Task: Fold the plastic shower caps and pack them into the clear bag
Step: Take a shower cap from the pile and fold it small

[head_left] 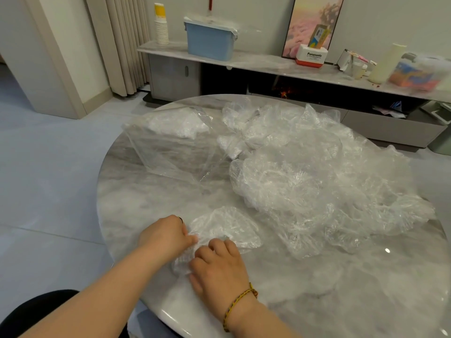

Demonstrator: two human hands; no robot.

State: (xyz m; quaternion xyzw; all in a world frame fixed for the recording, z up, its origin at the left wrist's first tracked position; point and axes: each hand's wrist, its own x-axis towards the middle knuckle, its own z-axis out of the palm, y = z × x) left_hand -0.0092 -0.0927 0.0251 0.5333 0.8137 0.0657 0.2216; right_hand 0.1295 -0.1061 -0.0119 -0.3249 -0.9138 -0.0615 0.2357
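Hands on one cap: the left hand [166, 236] and right hand [219, 267] meet over a crumpled shower cap [227, 228] at the 6 o'clock edge of the round marble table [317, 289].

The left hand pinches the cap's rim with curled fingers. The right hand, with a braided bracelet [240, 303] on its wrist, clutches the bunched plastic just beside it. Toward 11 o'clock the clear bag [170, 152] lies slack, with white folded caps [175, 123] at its far end. A pile of loose caps [305, 186] sprawls from 12 to 3 o'clock, crowding the bag's right side and lying near the held cap. Beyond the table, a low sideboard [256, 62] carries stacked paper cups [161, 28] at 11 o'clock and a blue box [210, 42] at 12.
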